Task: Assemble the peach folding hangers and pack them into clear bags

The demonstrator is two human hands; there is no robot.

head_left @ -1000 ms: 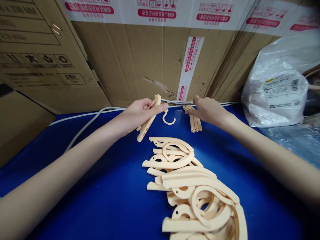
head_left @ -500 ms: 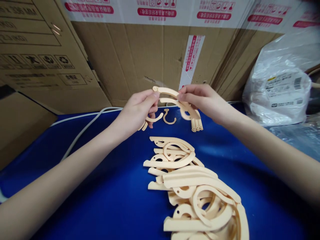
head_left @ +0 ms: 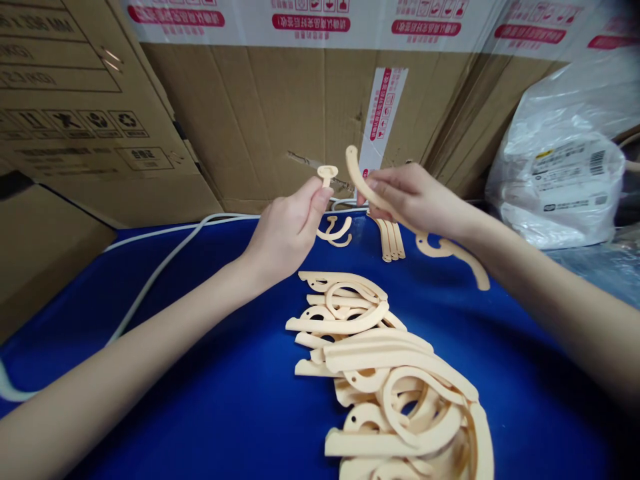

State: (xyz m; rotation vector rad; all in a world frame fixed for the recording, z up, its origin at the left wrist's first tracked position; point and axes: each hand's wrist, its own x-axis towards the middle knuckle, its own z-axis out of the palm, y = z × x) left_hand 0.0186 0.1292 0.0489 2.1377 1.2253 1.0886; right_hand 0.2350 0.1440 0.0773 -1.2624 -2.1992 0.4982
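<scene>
My left hand (head_left: 287, 227) is closed on a small cream plastic hook piece (head_left: 327, 175), whose round end sticks up above my fingers and whose hooked end (head_left: 334, 232) hangs below. My right hand (head_left: 415, 197) pinches a long curved cream hanger arm (head_left: 361, 181), which runs under my wrist and ends at the lower right (head_left: 453, 255). Both hands are raised above the blue table (head_left: 200, 373), close together. A pile of cream hanger arms (head_left: 385, 373) lies in front of me. Several straight cream strips (head_left: 391, 239) lie on the table under my right hand.
Big cardboard boxes (head_left: 280, 113) with red and white tape wall off the back and left. A white plastic bag (head_left: 560, 167) with a barcode label sits at the right. A white cable (head_left: 160, 267) runs along the table's back edge and down the left side.
The two pieces held together half a second ago have come apart. My right hand has swung the long arm up and to the right; my left hand has lifted the hook piece upright.
</scene>
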